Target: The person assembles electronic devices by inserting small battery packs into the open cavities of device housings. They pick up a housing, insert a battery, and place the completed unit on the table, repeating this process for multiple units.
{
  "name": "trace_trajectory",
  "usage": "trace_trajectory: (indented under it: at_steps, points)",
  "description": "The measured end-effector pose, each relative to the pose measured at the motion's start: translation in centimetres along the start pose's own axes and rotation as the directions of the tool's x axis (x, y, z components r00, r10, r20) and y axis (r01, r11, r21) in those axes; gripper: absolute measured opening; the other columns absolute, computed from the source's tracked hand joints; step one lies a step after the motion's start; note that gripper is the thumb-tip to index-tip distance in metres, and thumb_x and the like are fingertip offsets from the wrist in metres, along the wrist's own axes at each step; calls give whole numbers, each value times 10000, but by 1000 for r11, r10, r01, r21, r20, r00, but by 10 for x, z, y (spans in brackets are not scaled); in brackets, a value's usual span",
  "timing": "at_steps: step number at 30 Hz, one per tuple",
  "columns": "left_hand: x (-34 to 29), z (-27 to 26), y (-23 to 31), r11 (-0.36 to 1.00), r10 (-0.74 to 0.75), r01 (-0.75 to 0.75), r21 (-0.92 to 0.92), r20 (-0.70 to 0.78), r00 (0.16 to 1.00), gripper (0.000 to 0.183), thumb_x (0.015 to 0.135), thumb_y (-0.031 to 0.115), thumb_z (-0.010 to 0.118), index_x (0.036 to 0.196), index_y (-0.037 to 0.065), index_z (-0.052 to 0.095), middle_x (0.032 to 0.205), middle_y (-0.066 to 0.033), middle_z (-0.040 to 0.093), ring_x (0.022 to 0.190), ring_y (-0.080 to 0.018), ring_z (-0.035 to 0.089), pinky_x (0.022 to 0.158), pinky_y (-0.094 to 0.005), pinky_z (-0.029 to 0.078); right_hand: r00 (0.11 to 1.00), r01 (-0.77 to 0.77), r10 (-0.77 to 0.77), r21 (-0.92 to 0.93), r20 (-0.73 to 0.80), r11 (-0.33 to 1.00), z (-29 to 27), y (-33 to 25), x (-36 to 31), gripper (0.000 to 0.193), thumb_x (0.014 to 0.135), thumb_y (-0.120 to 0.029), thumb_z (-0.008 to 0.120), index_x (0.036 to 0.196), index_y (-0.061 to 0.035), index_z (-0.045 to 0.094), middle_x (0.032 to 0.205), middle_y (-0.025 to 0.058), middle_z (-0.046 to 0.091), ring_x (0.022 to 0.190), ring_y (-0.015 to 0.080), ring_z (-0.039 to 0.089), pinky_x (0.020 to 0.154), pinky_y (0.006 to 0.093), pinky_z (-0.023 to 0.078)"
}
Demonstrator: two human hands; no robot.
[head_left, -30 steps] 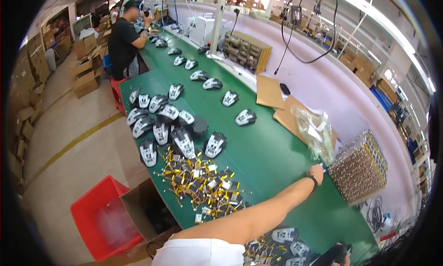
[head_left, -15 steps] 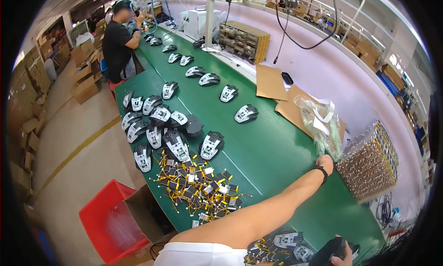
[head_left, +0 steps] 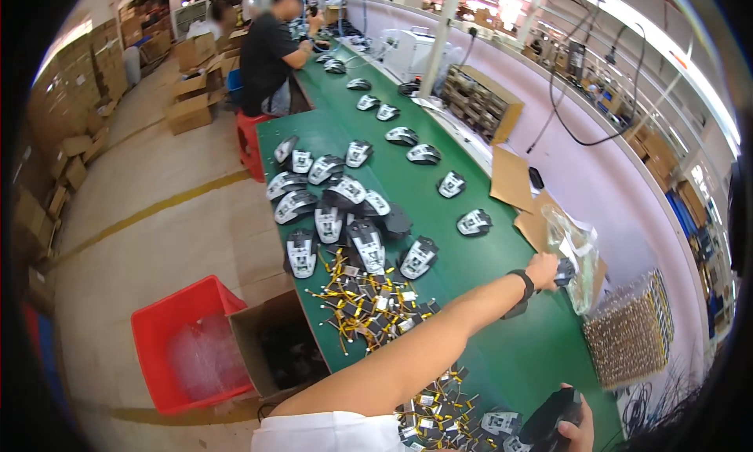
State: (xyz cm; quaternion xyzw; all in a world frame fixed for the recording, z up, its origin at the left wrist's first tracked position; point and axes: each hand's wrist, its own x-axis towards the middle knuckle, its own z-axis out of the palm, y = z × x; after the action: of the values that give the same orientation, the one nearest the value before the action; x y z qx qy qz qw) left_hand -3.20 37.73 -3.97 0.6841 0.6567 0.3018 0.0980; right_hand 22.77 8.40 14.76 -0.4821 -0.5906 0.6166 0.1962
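My left hand (head_left: 541, 270), with a dark band on its wrist, is stretched across the green bench and closed on a small dark grey piece (head_left: 564, 272). The piece is beside a clear plastic bag (head_left: 579, 252); its exact kind is too small to tell. Low at the right, my right hand (head_left: 580, 431) grips a black computer mouse shell (head_left: 551, 421). Under my left arm lies a pile of small battery packs (head_left: 369, 303) with yellow wires, partly hidden by the arm. Grey-and-black mouse shells (head_left: 345, 192) are heaped beyond the pile.
More mouse shells (head_left: 423, 154) form a line along the green bench (head_left: 502, 350). Brown cardboard sheets (head_left: 514, 177) lie at the wall side, near a stacked block of small parts (head_left: 627, 330). A red bin (head_left: 145, 358) and an open box (head_left: 263, 350) stand left. A co-worker (head_left: 267, 64) sits farther off.
My left hand has drawn back slightly from the plastic bag, and a dark grey piece now shows in its fingers. My right hand still holds the mouse shell. The view has swung left.
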Motion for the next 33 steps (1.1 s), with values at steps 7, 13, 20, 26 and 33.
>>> trace_trajectory:
  at_steps: [7,13,20,26,33]
  points:
    - [-29,-205,-104,980,67,-29,195,-191,979,660,633,548,802,980,7,650,966,-184,682,943,-328,675,800,-414,558,959,167,-155,-31,237,985,37,-22,109,853,619,-228,834,1352,26,479,1079,63,617,977,154,593,895,300,471]
    - [-117,-385,-291,799,-318,421,430,-292,902,760,652,639,755,1038,-5,642,1053,-198,673,962,-346,665,843,-434,542,872,362,-149,-408,467,838,152,-108,269,795,735,-236,825,1403,-3,462,1134,135,654,1004,195,612,881,319,486]
    - [-134,-442,-377,413,-769,787,457,-288,571,723,634,553,824,1127,38,705,1201,-154,670,1085,-283,659,911,-383,537,760,642,-385,-696,524,321,331,-177,455,798,596,-449,787,1241,-6,629,1194,222,654,1071,350,644,931,398,509]
    - [-135,-418,-435,168,-944,860,482,-174,282,649,585,484,888,1104,125,736,1195,-89,684,1112,-252,653,914,-387,538,896,433,-50,-847,440,309,442,-155,489,623,616,-413,832,1119,-64,718,1208,139,672,1099,307,652,921,391,535]
    - [-138,-408,-441,237,-931,866,441,-151,332,721,609,515,874,1176,106,699,1276,-104,642,1177,-276,616,957,-409,516,882,449,20,-852,471,270,448,-126,533,725,627,-559,827,1146,-67,709,1220,141,667,1131,318,634,934,403,522]
